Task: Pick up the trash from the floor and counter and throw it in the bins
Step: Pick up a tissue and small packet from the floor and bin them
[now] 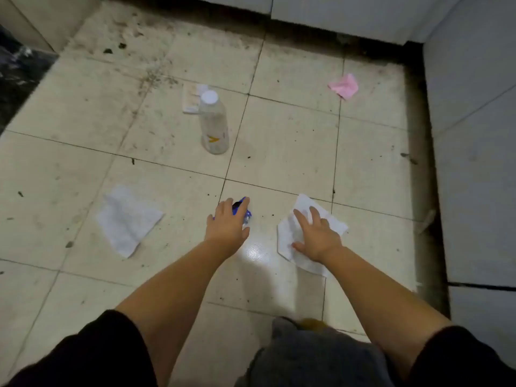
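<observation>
Two hands down: my left hand [227,223] curls onto a crumpled blue wrapper [242,210]; my right hand [317,233] lies spread on a white paper napkin [304,236], on grimy cream floor tiles [279,141].

We see a white tissue [304,219], a blue wrapper [245,210], another white napkin [127,220], a toppled clear bottle [213,124] and pink paper [344,86] strewn across the floor [279,152].

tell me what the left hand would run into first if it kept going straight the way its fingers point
The left hand already lies over a crumpled blue wrapper. Past that, its fingers point up the floor toward the clear plastic bottle with a white cap, lying on the tiles. That looks like the next thing met, though depth is uncertain.
</observation>
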{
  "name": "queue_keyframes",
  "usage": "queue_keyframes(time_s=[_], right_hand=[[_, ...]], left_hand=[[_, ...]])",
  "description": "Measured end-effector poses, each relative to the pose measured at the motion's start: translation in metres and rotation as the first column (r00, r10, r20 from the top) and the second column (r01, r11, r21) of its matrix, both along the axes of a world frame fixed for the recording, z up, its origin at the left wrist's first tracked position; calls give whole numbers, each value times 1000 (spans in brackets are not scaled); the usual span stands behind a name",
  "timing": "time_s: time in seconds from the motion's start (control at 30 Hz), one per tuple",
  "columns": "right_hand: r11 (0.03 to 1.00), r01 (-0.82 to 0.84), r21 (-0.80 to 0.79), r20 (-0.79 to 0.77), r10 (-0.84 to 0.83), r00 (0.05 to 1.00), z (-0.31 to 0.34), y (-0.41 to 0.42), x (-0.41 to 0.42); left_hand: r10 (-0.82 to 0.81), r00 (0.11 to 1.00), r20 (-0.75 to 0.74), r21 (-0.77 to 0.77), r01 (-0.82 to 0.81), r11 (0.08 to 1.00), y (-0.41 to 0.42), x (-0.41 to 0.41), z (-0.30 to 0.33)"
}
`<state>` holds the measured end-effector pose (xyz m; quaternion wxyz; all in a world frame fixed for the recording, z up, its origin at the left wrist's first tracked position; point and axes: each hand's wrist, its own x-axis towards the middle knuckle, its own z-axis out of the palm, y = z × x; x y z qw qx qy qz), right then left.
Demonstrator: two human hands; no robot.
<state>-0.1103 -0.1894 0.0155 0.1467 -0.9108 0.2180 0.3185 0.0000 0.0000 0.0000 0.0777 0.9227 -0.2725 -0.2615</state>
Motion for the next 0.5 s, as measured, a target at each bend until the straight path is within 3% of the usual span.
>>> queue_keyframes(time_s=[0.1,0.27,0.4,0.5], right_hand=[[999,-24,-32,-57,22,998,-26,-4,2],[994,-75,-84,33,78,996,-46,-3,4],[997,-68,39,109,63,992,-37,2,25],[991,-78,108,258,48,965,-3,25,78]], left_hand=[[18,1000,4,61,-19,998,-5,0,-26],[-36,998,54,129,29,991,9,-12,-38],[162,976,-146,-24,-167,986,21,-5,-17],[319,937,-143,-153,-339,928,39,18,16]])
